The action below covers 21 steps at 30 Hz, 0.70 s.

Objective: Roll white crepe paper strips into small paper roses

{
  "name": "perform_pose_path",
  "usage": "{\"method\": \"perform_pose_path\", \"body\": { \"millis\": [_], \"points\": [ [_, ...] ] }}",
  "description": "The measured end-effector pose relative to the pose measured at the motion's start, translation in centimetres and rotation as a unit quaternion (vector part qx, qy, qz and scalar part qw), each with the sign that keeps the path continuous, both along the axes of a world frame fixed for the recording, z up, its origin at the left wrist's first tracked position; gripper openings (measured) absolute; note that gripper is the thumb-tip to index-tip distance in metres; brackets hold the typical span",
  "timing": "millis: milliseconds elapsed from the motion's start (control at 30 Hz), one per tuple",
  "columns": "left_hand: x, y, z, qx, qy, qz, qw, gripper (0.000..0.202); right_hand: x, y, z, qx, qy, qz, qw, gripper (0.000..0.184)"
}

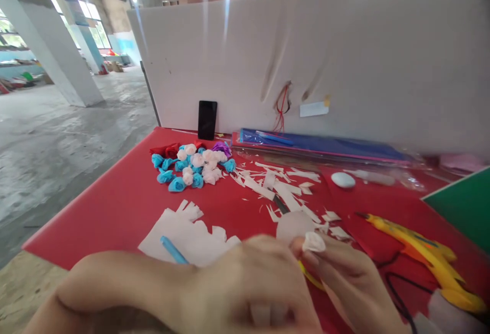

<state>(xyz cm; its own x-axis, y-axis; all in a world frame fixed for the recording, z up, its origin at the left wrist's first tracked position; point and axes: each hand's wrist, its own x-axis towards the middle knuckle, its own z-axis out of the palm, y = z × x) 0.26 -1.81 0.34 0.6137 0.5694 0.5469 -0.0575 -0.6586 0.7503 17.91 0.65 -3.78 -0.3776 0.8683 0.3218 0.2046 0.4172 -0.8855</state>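
My right hand pinches a small white paper rose between thumb and fingers. My left hand is curled in front of it, blurred, its fingers bent inward; a pale patch shows between them, but what it is I cannot make out. Beneath the left wrist lies a white paper sheet with notched edges, a light-blue pen on top. White paper scraps spread behind the hands, a dark blade-like piece among them. A yellow curved edge shows below the rose.
Blue, pale pink, red and purple paper roses cluster at back left. A yellow glue gun with a black cord lies right. A phone leans on the white panel. Plastic-wrapped blue sheets and a white oval object lie behind.
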Motion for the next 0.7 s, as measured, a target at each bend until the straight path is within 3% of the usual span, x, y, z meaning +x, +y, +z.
{"method": "perform_pose_path", "body": {
  "millis": [100,167,300,533,600,700],
  "points": [
    [-0.9,0.6,0.5,-0.021,-0.036,0.169,0.985,0.011,0.1,-0.1,0.3,0.034,-0.024,0.015,0.999,0.02],
    [-1.1,1.1,0.2,-0.054,-0.023,0.214,0.975,0.005,0.0,-0.1,0.7,0.062,-0.034,0.017,0.997,0.021],
    [-0.8,2.0,-0.7,-0.131,0.023,0.172,0.976,0.01,-0.3,-0.2,1.3,0.069,-0.043,0.022,0.996,0.023],
    [-0.1,1.9,-1.9,-0.195,0.004,0.13,0.972,0.014,0.0,-0.2,1.1,0.07,-0.062,0.015,0.996,0.024],
    [-0.1,2.0,-2.1,-0.169,-0.023,0.147,0.974,0.012,0.0,-0.3,1.1,0.073,-0.055,0.012,0.996,0.024],
    [0.0,1.2,-2.1,-0.058,-0.126,0.233,0.963,0.01,-0.2,-0.3,1.3,0.084,-0.04,-0.006,0.996,0.023]
  ]
}}
